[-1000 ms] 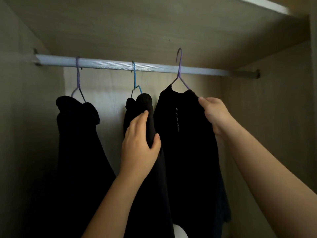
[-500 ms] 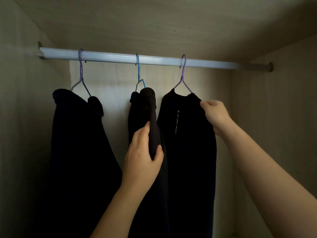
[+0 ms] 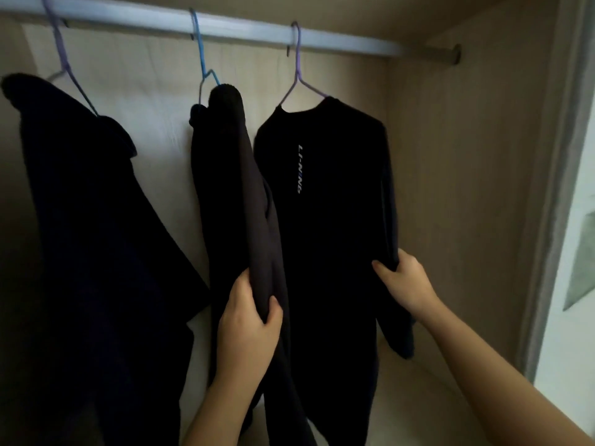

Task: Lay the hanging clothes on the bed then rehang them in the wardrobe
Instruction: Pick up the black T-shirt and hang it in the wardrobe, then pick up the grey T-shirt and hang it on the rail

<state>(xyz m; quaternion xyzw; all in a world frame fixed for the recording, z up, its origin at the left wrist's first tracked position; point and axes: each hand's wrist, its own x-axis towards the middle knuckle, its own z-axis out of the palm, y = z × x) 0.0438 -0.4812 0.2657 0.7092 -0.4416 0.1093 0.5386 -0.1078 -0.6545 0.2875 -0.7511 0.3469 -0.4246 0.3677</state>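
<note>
Three dark garments hang from the silver rail (image 3: 338, 38) inside the wardrobe. On the left is a black coat (image 3: 83, 220) on a purple hanger (image 3: 61, 56). In the middle a dark garment (image 3: 238, 194) hangs on a blue hanger (image 3: 199, 59), and my left hand (image 3: 248, 323) grips its front edge low down. On the right a black top with a white logo (image 3: 322, 220) hangs on a purple hanger (image 3: 297, 69). My right hand (image 3: 404, 280) pinches that top's right edge at the sleeve.
The wardrobe's right side wall (image 3: 467, 188) stands close to the right top. A grey door frame (image 3: 553, 220) runs down the far right, with a bright room beyond. The pale wardrobe floor (image 3: 418, 381) shows below the clothes.
Both hands have slid down the garments from near the shoulders to about mid-length. The view has tilted lower and moved closer, so the rail now sits at the top edge.
</note>
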